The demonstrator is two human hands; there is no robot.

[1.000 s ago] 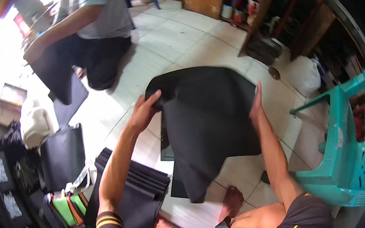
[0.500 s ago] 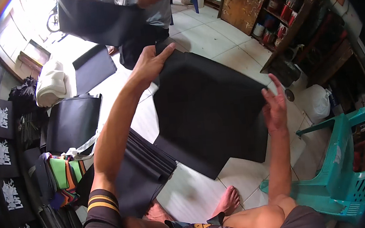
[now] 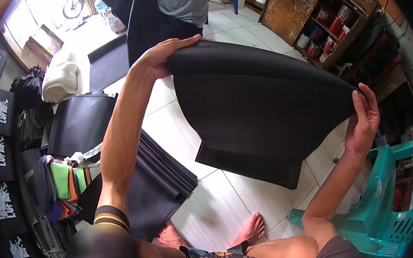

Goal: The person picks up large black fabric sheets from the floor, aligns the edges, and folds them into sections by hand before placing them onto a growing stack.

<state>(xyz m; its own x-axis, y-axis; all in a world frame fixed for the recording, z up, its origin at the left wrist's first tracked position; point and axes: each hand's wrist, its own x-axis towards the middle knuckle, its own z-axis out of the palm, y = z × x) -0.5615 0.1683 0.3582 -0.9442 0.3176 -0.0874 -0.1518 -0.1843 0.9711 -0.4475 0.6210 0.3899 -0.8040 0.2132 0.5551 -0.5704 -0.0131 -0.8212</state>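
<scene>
While hands (image 3: 262,94) grip black sheet (image 3: 258,105) edges, floor (image 3: 214,212) below.

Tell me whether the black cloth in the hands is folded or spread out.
Folded. The black cloth hangs doubled, a second layer's edge showing along its bottom, held up off the floor by the left hand and right hand.

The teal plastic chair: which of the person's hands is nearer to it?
Right. The right hand holds the black sheet's corner just above the teal plastic chair; the left hand grips the far corner, well away.
</scene>
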